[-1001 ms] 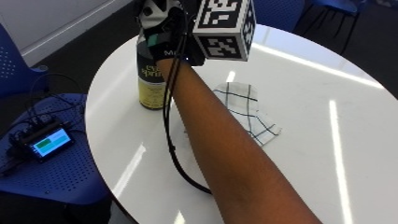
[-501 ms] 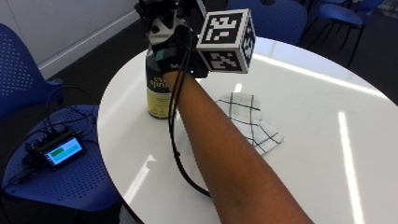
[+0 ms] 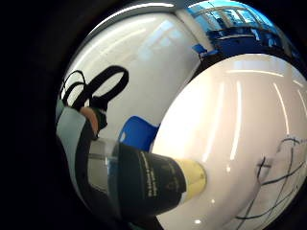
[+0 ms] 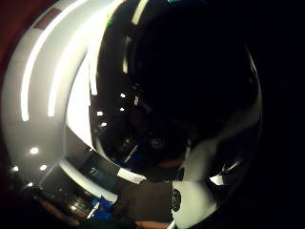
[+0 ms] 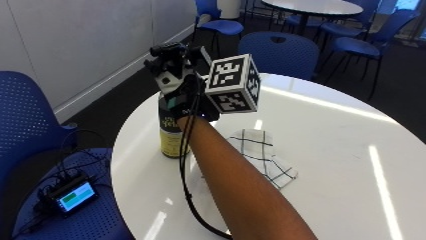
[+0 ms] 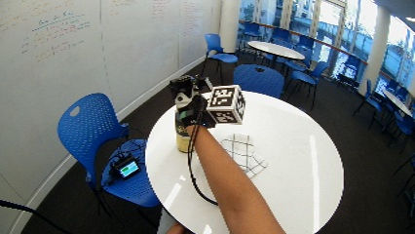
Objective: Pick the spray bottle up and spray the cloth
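Gloved, the right hand [image 5: 178,95] sits at the top of the spray bottle [image 5: 171,137], fingers curled round its neck and head. The bottle stands upright on the round white desk [image 5: 346,150], close to the desk's left edge beside the blue chair [image 5: 30,130] that holds a small screen device [image 5: 72,195]. A white cloth [image 5: 263,157] with dark grid lines lies flat toward the middle of the desk, near the bottle but apart from it, partly behind the forearm. Beyond the cloth the desk runs bare to its far and right edges, so the open room lies that way; on the bottle's side only a narrow strip separates it from the rim. Compared with half a second ago, the hand has the same hold on the bottle, which stands in the same place; the cloth has not moved.
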Motion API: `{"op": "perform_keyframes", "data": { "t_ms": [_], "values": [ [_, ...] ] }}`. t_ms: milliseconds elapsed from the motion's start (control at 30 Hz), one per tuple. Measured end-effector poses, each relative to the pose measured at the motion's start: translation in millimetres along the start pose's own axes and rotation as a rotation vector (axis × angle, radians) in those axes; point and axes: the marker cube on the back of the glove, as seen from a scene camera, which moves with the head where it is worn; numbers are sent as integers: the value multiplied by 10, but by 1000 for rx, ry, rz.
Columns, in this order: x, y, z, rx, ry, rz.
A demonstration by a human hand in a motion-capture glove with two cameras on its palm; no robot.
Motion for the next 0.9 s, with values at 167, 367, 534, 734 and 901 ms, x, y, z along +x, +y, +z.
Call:
{"op": "perform_keyframes", "data": {
  "t_ms": [167,367,534,734,901],
  "values": [
    [135,111,109,-64,66,9],
    [259,225,200,-139,118,12],
    [316,374,315,-214,136,10],
    [287,534,358,-284,181,-41],
    [179,675,295,-308,186,-102]
  ]
}}
